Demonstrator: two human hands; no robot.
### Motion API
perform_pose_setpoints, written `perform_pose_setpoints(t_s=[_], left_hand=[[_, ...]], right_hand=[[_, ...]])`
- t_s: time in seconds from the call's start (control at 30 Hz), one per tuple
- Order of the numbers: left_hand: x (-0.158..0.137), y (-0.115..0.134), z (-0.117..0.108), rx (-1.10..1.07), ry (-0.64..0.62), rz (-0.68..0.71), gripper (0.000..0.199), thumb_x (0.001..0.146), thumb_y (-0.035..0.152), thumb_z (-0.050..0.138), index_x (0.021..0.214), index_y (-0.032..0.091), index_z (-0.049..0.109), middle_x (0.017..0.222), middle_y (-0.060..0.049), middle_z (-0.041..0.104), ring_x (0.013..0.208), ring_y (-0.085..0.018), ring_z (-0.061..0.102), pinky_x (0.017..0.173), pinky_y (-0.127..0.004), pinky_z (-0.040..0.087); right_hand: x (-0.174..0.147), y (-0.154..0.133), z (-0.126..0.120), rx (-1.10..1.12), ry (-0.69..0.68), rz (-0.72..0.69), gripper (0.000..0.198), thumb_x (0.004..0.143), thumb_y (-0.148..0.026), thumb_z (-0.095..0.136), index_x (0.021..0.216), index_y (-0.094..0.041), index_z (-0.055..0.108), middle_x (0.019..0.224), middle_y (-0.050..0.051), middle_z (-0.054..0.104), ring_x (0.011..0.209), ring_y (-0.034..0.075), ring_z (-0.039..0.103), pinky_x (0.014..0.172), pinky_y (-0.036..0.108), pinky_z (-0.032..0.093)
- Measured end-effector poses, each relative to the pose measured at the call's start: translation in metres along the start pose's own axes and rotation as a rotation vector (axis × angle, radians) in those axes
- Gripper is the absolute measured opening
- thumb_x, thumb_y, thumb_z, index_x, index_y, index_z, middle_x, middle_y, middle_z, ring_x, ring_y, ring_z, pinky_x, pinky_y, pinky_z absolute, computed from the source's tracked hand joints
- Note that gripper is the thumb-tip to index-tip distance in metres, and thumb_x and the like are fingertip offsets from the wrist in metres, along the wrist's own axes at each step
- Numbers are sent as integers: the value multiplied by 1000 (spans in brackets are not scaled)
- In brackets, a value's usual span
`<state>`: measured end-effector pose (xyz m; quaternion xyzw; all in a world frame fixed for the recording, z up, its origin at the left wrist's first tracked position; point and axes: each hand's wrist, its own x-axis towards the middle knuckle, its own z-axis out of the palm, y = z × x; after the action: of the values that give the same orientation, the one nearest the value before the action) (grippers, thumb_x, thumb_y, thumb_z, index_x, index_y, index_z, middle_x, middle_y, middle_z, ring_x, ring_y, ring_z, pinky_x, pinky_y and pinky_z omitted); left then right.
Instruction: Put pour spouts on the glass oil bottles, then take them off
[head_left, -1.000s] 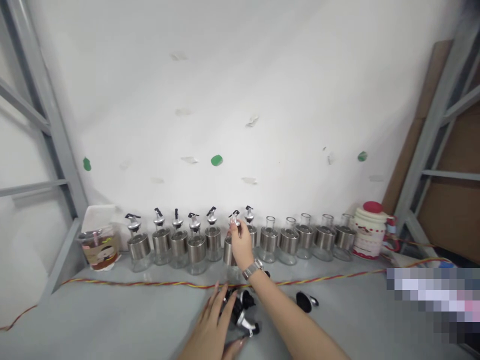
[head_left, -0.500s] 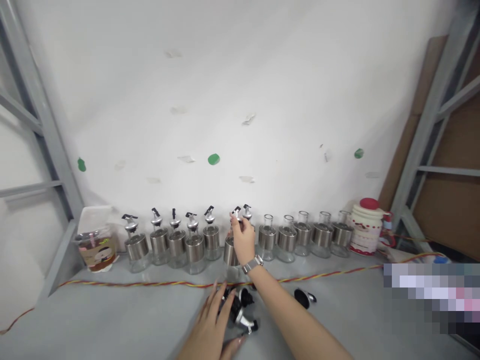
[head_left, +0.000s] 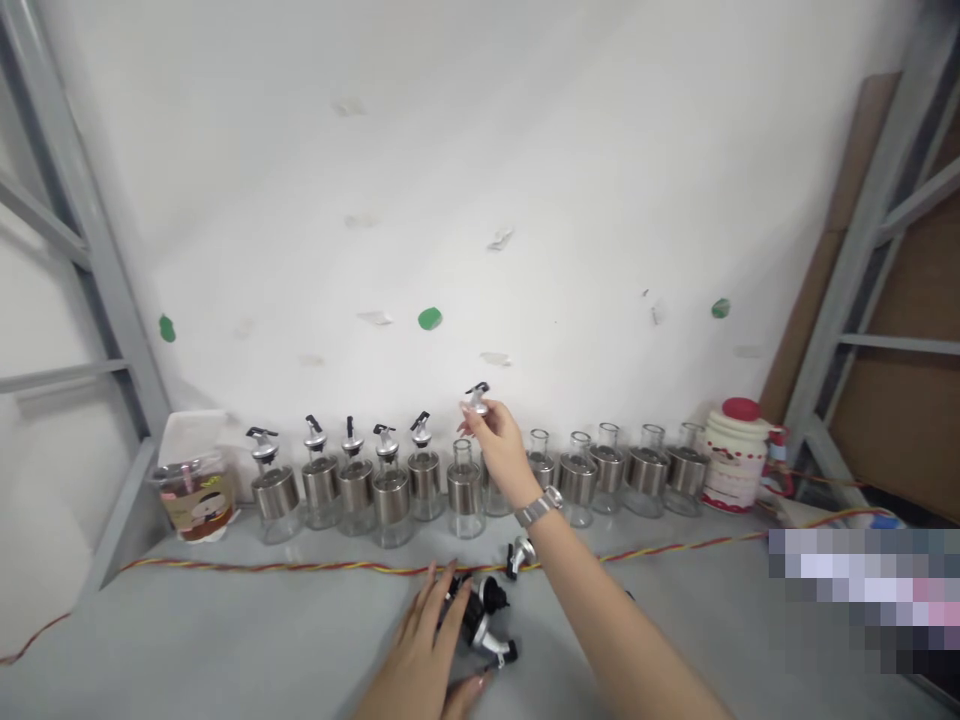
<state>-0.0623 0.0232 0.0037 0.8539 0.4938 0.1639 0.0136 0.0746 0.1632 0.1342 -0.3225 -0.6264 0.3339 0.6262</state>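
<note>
My right hand (head_left: 501, 440) is closed on a silver-and-black pour spout (head_left: 478, 398), held in the air above the row of bottles. Just below and left of it stands a glass bottle (head_left: 466, 490) with a steel band and an uncovered neck. The bottle behind my hand is partly hidden. My left hand (head_left: 424, 645) lies with its fingers stretched over loose pour spouts (head_left: 480, 630) on the grey table, partly covering them. One more loose spout (head_left: 520, 557) lies beside my right forearm.
Several bottles to the left (head_left: 391, 495) carry spouts; several to the right (head_left: 646, 475) have uncovered necks. A drink cup (head_left: 196, 505) stands at far left, a cream jar with a red lid (head_left: 735, 460) at right. A twisted red-yellow cord (head_left: 300, 568) crosses the table.
My right hand has risen with the spout, away from the bottle, whose neck now shows uncovered. The right forearm has shifted rightward, exposing one loose spout and mostly covering another. My left hand stays put.
</note>
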Motion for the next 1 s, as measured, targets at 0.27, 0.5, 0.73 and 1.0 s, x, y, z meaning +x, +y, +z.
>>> perform_pose_setpoints(t_s=[0.27, 0.5, 0.73, 1.0], left_hand=[[3, 9, -11, -22, -109, -89, 61, 80, 25, 50, 135, 16, 26, 143, -17, 20, 130, -31, 17, 100, -49, 28], [4, 8, -9, 13, -142, -97, 62, 79, 24, 50, 135, 13, 26, 143, -18, 19, 130, -32, 15, 100, -49, 28], [3, 7, -5, 38, -106, -72, 60, 80, 26, 49, 135, 13, 27, 143, -18, 21, 130, -31, 16, 100, -48, 29], [1, 0, 5, 54, -53, -27, 62, 80, 23, 50, 136, 16, 22, 143, -20, 21, 130, -32, 15, 98, -48, 32]], right_hand=[[-17, -12, -16, -449, -1059, 360, 20, 56, -33, 70, 54, -15, 62, 49, -2, 61, 48, 13, 58, 49, 21, 42], [-17, 18, -6, -573, -905, 378, 24, 66, -23, 62, 43, -15, 56, 42, -3, 56, 43, 11, 55, 43, 19, 37], [2, 13, -18, -615, -465, 285, 12, 75, -26, 54, 69, -16, 58, 61, 0, 64, 49, 11, 59, 48, 19, 42], [0, 6, -23, -890, 218, 156, 38, 73, -30, 57, 103, -12, 43, 106, 17, 48, 94, 28, 52, 69, 34, 41]])
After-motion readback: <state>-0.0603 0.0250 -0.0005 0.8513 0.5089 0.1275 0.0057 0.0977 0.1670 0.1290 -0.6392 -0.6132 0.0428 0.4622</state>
